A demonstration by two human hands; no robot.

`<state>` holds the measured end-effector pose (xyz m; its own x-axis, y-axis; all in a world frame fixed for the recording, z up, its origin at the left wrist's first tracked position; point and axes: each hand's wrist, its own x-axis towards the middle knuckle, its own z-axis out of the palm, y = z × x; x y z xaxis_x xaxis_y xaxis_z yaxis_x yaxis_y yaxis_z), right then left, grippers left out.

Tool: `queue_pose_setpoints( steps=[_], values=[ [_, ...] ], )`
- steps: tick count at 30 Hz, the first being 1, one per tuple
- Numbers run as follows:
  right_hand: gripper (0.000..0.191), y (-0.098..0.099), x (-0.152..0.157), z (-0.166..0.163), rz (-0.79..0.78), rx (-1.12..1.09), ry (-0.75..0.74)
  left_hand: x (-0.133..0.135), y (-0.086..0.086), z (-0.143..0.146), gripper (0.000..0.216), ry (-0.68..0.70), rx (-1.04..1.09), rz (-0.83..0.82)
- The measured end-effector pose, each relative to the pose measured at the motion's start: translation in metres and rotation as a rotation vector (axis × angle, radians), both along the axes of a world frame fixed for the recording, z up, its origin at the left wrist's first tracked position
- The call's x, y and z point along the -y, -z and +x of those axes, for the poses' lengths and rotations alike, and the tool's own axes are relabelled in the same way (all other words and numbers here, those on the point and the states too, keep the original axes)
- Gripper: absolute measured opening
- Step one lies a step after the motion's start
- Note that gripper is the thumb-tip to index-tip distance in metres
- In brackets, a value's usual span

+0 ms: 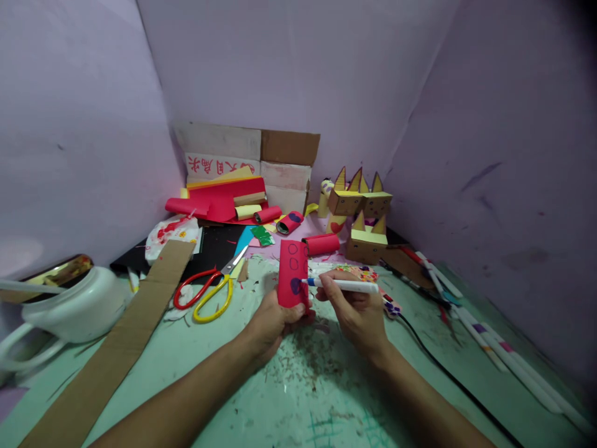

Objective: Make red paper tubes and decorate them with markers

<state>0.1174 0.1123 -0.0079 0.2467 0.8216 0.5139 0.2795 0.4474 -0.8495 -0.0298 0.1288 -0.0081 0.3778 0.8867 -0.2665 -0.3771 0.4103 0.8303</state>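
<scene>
My left hand (273, 323) is closed around the lower end of a red paper-covered tube (288, 252), holding it upright above the table. Small circles are outlined in dark ink on the tube, and one low on it is filled in dark blue. In my right hand (357, 311) is a white marker pen (349, 285) with a blue tip end, gripped like a pencil. Its tip points left and meets the tube beside the filled circle. Another red tube (321, 244) lies just behind.
Scissors (212, 283) with red and yellow handles lie left of my hands, near a long cardboard strip (135, 330) and a white pot (79, 305). Cat-eared boxes (366, 242) stand back right. Several markers (508, 354) and a black cable (448, 370) lie right. Red paper (228, 199) is behind.
</scene>
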Motion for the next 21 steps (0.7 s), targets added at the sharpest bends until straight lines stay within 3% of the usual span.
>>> queue_pose_setpoints(
  steps=[21],
  values=[
    [0.02, -0.0024, -0.0002, -0.0006, 0.011, -0.025, 0.021, -0.0001, 0.0015, -0.0007, 0.047, 0.005, 0.013, 0.014]
  ],
)
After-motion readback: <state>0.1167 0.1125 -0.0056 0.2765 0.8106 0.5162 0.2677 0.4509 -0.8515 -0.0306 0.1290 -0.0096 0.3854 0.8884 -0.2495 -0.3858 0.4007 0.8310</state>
